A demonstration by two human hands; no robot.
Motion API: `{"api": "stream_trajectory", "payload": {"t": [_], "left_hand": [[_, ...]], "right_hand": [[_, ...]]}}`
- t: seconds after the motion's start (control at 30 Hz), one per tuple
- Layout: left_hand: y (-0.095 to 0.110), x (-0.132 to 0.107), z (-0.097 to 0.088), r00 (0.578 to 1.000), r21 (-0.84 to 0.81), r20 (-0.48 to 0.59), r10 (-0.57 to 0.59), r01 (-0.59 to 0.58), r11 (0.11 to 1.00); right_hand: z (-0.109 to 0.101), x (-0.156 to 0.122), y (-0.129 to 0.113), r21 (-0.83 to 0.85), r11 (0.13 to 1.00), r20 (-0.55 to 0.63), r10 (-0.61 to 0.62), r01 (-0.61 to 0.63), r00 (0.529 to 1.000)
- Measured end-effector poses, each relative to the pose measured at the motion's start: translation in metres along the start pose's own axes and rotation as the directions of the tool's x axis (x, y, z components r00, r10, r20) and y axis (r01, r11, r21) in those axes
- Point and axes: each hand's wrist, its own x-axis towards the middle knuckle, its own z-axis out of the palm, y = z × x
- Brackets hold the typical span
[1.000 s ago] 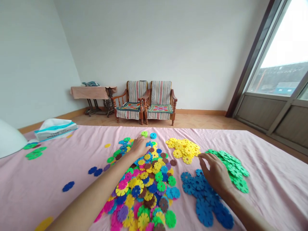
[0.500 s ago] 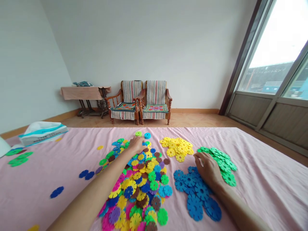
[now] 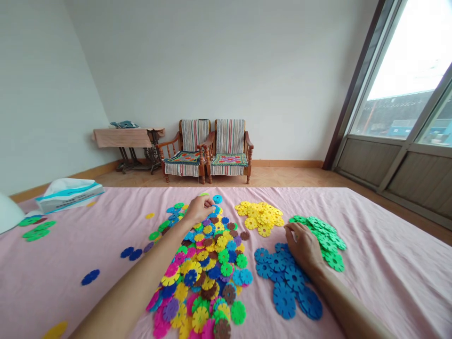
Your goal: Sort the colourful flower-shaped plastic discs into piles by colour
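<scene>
My left hand (image 3: 199, 208) is over the far end of a mixed heap of slotted plastic discs (image 3: 208, 254). Its thumb and fingers pinch a light-blue disc (image 3: 214, 209) at the heap's edge. A second light-blue disc (image 3: 217, 199) lies just beyond, and a green disc (image 3: 204, 194) is partly covered by the hand. My right hand (image 3: 302, 242) hovers low with curled fingers and no disc showing in them. It is between a pile of blue discs (image 3: 284, 296) and a pile of green discs (image 3: 330, 242); a pile of yellow discs (image 3: 261, 216) lies beyond its fingertips.
A pink cloth (image 3: 388, 263) covers the table. On the left are a tissue box (image 3: 68, 200), green discs (image 3: 38, 231), dark-blue discs (image 3: 91, 277) and a yellow disc (image 3: 56, 329). Two wooden armchairs (image 3: 229, 141) and a sewing-machine table (image 3: 122, 138) stand by the wall.
My left hand has lifted slightly, its fingers now drawn together at a light-blue disc. The right hand has hardly moved. The view has shifted a little.
</scene>
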Motion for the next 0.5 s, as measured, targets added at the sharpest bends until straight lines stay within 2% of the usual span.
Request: {"api": "stream_trajectory", "payload": {"t": [0.07,0.13,0.2,0.27,0.37,0.43,0.5], "left_hand": [[0.022,-0.011,0.006,0.995,-0.109,0.093,0.034,-0.024,0.994],[0.047,-0.026,0.019,0.971,-0.218,0.216,0.100,-0.052,0.974],[0.071,-0.042,0.036,0.917,-0.409,0.359,0.175,-0.014,0.912],[0.090,-0.055,0.053,0.864,-0.481,0.464,0.198,0.058,0.874],[0.103,-0.066,0.071,0.830,-0.509,0.512,0.223,0.084,0.856],[0.100,-0.064,0.074,0.849,-0.480,0.475,0.229,0.032,0.877],[0.088,-0.055,0.070,0.893,-0.387,0.394,0.215,-0.051,0.921]], "right_hand": [[0.000,0.000,0.000,0.007,1.000,-0.027,0.022,-0.021,0.999],[0.000,0.000,0.000,0.012,0.999,-0.038,0.048,-0.048,0.998],[0.000,-0.001,0.000,0.018,0.997,-0.047,0.079,-0.078,0.996],[0.000,-0.001,0.001,0.026,0.995,-0.060,0.098,-0.097,0.993],[0.000,-0.002,0.001,0.035,0.994,-0.066,0.104,-0.102,0.992],[0.000,-0.002,0.001,0.039,0.994,-0.061,0.103,-0.101,0.993],[0.000,-0.002,0.001,0.042,0.994,-0.050,0.101,-0.099,0.994]]}}
